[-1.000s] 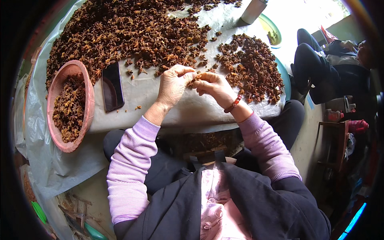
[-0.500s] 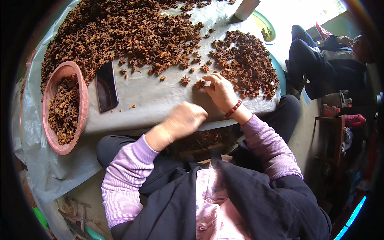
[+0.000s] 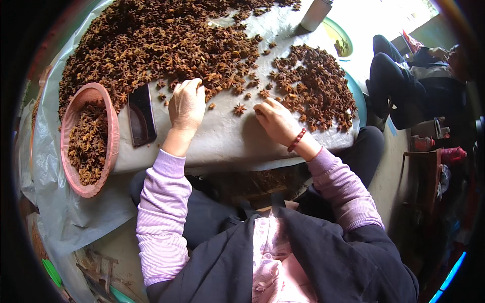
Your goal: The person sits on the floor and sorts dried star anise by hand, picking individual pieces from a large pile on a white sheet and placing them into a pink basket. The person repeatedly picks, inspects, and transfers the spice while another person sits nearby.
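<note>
"Grey-white plastic covers the surface [image 3: 222,144], doesn't it? What is the biggest thing on it?"

"The large heap of star anise [image 3: 151,48], spread over the far left and middle. A smaller heap [image 3: 316,86] sits to its right, with a strip between them."

"And next in size?"

"The pink basket [image 3: 90,190] at the left edge, partly filled with more star anise."

"How are the person's hands?"

"Well apart. The left hand [image 3: 187,106] is at the large heap's near edge, fingers bent; the right hand [image 3: 277,121] is curled just beside the smaller heap. Whether either pinches anything, one cannot tell."

"Anything smaller?"

"A dark phone [image 3: 141,116] between basket and left hand, then a single star [image 3: 239,109] lying between the hands."
</note>
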Action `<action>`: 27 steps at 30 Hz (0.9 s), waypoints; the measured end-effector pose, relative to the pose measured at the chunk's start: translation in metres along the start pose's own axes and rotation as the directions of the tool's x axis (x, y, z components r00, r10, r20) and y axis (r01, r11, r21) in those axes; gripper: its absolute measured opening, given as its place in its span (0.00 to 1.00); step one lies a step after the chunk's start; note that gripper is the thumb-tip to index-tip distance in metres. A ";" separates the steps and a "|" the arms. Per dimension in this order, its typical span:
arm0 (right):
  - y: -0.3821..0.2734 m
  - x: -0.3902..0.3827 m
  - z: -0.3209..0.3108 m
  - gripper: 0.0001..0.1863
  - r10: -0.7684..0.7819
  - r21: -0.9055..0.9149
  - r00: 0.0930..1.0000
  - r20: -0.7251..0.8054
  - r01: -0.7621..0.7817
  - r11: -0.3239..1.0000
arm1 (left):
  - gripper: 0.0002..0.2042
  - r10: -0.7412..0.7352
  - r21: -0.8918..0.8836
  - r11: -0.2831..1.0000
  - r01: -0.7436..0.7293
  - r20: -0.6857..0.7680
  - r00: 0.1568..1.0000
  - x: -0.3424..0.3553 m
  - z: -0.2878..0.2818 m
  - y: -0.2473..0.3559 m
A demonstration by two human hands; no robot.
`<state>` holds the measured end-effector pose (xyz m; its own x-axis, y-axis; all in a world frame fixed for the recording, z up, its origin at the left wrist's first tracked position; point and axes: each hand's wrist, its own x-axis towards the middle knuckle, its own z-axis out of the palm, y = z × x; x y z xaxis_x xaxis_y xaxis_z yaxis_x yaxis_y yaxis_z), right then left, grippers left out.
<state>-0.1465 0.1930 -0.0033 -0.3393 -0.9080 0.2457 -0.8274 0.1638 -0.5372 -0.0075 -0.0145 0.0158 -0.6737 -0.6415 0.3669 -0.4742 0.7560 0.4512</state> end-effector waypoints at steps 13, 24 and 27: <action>-0.019 0.013 -0.018 0.04 0.229 0.821 0.817 0.529 -0.561 0.104 | 0.13 -0.146 -0.413 0.897 0.158 0.061 0.987 0.026 0.024 -0.007; -0.040 0.076 0.011 0.12 0.318 0.847 0.850 0.420 -0.493 0.199 | 0.11 -0.136 -0.597 0.718 0.358 0.383 0.913 -0.024 -0.013 0.010; -0.038 0.081 0.008 0.10 0.356 0.834 0.802 0.479 -0.543 0.099 | 0.10 -0.073 -0.258 0.950 0.175 0.361 0.930 -0.042 -0.013 0.017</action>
<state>-0.1389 0.1097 0.0309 -0.3522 -0.8549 -0.3810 0.4751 0.1874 -0.8597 0.0204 0.0234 0.0188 -0.7966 -0.6043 0.0143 -0.4218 0.5727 0.7029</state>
